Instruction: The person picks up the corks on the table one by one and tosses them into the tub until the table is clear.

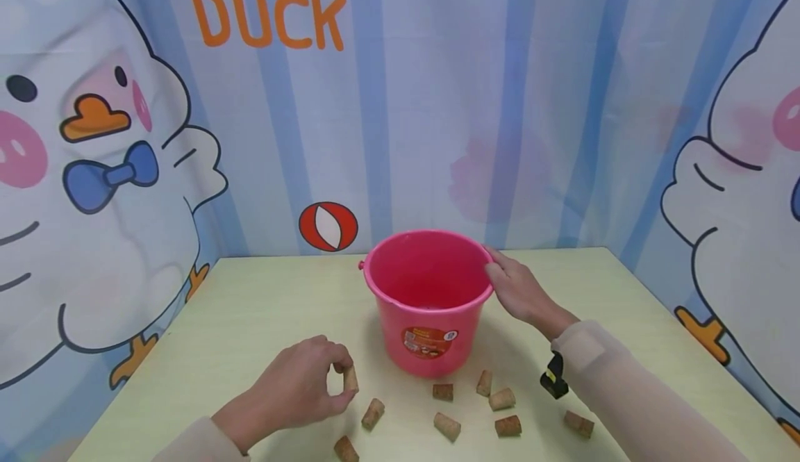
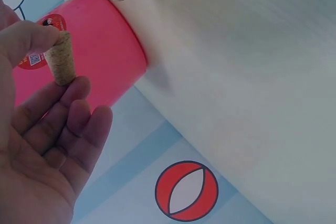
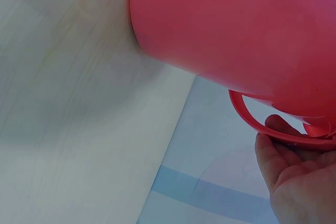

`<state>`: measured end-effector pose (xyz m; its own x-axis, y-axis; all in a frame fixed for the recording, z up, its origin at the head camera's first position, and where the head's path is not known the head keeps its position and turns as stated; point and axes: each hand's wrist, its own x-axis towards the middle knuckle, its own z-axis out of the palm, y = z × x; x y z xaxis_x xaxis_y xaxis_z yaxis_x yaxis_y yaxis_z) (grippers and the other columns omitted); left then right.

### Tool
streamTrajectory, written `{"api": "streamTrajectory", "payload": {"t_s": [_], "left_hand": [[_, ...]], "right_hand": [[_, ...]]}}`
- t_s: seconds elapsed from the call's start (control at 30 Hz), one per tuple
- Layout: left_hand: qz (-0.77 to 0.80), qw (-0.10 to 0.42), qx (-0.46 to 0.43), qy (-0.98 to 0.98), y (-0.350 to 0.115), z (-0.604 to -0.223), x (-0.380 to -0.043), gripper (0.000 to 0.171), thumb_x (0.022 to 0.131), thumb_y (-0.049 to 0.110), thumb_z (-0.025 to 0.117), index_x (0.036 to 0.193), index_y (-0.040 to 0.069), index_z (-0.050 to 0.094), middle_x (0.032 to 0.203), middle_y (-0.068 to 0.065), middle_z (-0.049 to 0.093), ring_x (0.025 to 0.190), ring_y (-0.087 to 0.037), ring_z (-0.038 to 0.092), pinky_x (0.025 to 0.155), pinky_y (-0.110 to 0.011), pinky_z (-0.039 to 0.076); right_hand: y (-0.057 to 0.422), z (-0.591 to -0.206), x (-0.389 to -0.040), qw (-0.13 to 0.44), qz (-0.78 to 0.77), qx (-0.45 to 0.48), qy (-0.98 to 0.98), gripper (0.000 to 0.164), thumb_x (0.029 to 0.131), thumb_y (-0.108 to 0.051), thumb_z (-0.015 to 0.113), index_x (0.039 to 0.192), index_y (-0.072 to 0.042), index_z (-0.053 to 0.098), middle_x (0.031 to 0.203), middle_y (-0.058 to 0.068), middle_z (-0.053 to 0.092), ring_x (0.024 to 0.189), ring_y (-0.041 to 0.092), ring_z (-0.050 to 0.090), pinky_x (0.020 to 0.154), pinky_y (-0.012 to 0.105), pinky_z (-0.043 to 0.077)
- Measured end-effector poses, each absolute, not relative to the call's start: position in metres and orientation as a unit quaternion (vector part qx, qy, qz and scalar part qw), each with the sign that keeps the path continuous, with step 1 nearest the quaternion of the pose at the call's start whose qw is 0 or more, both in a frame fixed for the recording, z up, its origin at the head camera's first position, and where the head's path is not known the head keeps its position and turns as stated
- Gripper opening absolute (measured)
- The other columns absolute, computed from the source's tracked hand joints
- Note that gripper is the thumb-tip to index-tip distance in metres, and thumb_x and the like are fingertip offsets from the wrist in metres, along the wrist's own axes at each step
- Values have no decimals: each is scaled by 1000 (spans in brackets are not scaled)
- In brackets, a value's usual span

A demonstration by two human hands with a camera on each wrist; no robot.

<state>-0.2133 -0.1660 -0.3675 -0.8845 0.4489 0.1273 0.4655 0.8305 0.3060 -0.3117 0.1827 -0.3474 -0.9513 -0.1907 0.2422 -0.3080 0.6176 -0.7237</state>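
Pinching cork (image 1: 351, 379) by ends (long axis tilted)

We are looking forward and down from the head; both closer wrist views are sharing the bucket (image 1: 431, 319).

Reads "DUCK" (image 1: 269, 19) in large orange capitals, high on the left of the blue-striped backdrop (image 1: 425, 101). Bears small yellowish lettering on the red oval label (image 1: 431, 349) of the pink bucket (image 1: 431, 318), too small to make out, along with a square code (image 1: 410, 339) and a round white mark (image 1: 450, 335). Shows the code again in the left wrist view, wording equally illegible.
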Motion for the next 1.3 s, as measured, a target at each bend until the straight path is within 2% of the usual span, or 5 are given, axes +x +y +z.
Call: {"api": "streamTrajectory", "payload": {"t_s": [0.43,0.7,1.03,1.3], "left_hand": [[-171,70,-263,-947,-159,-358,-214,17,79,29,87,86,25,73,82,16,63,80,-7,55,67,-22,53],[-177,98,-270,-942,-154,-352,-214,21,78,29,88,93,21,75,83,16,64,81,-5,56,67,-20,53],[-183,158,-291,-926,-146,-342,-212,20,79,28,88,91,22,73,85,14,67,82,-6,55,69,-21,54],[-196,203,-308,-909,-142,-332,-215,24,78,26,89,97,18,77,88,11,71,83,-7,58,71,-23,56]], "right_hand": [[184,-350,-313,75,414,144,-895,58,108,-28,31,162,-6,29,156,18,45,140,42,44,110,62,40],[184,-349,-312,74,416,143,-895,58,108,-29,31,162,-7,30,155,18,47,139,42,46,110,62,40],[183,-348,-312,71,417,140,-895,58,108,-28,32,162,-7,28,156,18,46,140,42,45,110,62,41],[183,-348,-311,70,414,144,-896,58,109,-29,30,162,-7,28,157,18,45,141,42,43,111,63,39]]}}
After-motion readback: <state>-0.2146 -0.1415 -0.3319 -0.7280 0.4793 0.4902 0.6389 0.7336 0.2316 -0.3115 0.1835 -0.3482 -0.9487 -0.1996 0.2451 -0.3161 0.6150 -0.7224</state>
